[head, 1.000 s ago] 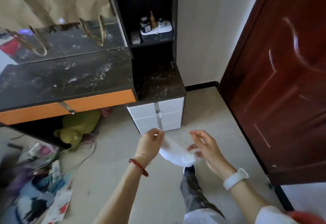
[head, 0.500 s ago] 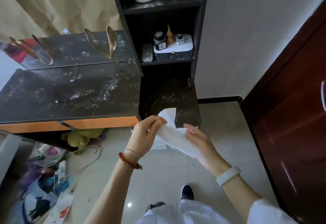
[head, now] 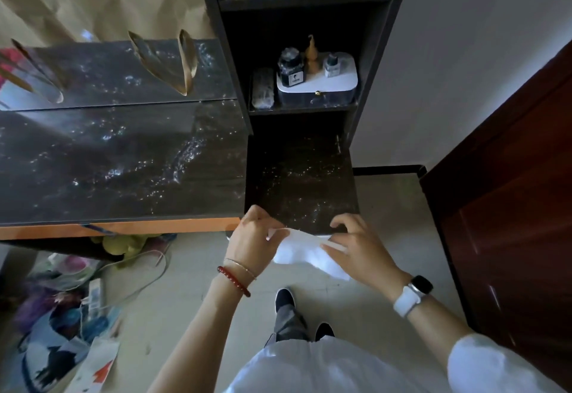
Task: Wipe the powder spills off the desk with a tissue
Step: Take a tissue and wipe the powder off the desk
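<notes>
Dark desk (head: 123, 170) powder-speckled; left hand (head: 252, 239), right hand (head: 356, 245) pinch crumpled white tissue (head: 305, 253)

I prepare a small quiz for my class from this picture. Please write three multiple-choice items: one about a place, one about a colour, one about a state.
1. Where is the tissue?
A. between both hands, at the near edge of the low dark top
B. on the floor
C. on the shelf

2. What colour is the desk's front edge?
A. white
B. orange
C. green

3. How is the desk top now?
A. covered by a cloth
B. wiped clean
C. speckled with powder

Answers: 1 A, the left hand and right hand both grip it; 2 B, an orange band shows; 3 C, white specks are scattered on it.
</notes>
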